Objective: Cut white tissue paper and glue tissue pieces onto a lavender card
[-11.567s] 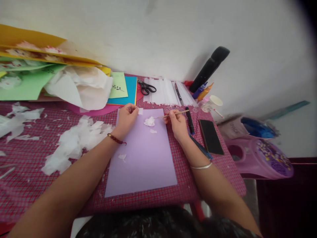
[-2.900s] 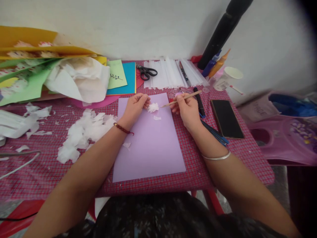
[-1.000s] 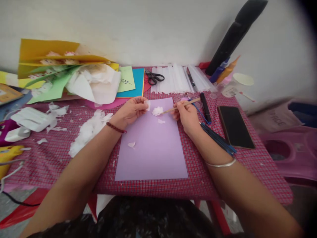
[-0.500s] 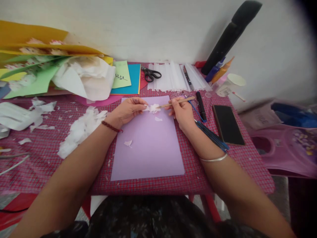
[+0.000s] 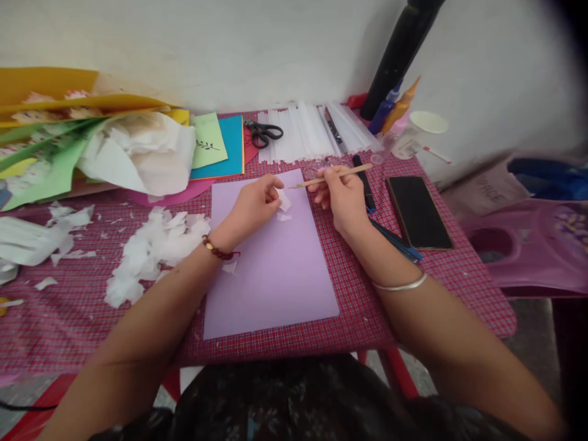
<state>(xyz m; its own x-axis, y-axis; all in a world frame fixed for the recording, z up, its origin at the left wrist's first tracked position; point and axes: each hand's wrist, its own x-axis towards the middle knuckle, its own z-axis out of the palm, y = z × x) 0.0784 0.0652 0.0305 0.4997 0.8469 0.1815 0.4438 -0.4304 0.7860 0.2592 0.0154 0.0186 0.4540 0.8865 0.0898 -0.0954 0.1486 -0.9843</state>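
Observation:
My left hand [image 5: 258, 207] is closed over the upper part of a purple sheet [image 5: 275, 269], its thumb and fingertips pinched on a small piece of white paper [image 5: 283, 200]. Part of that piece is hidden by the fingers. My right hand [image 5: 344, 195] grips a thin wooden stick [image 5: 312, 182], whose pointed end faces left toward the white paper, apart from it. Just below the pinched piece, a small white scrap [image 5: 283, 217] lies on the purple sheet. Another scrap [image 5: 229, 267] rests near the sheet's left edge.
A heap of torn white paper [image 5: 151, 251] lies left of the sheet. Behind are paper-wrapped flowers [image 5: 138, 147], coloured cards [image 5: 232, 150], black scissors [image 5: 263, 133] and translucent sticks [image 5: 298, 131]. To the right are a black marker [image 5: 365, 184], a phone [image 5: 419, 211] and a paper cup [image 5: 416, 131].
The stick's tip has drawn back from the white paper. My left hand has turned and its fingers have curled in. The whole view has shifted slightly.

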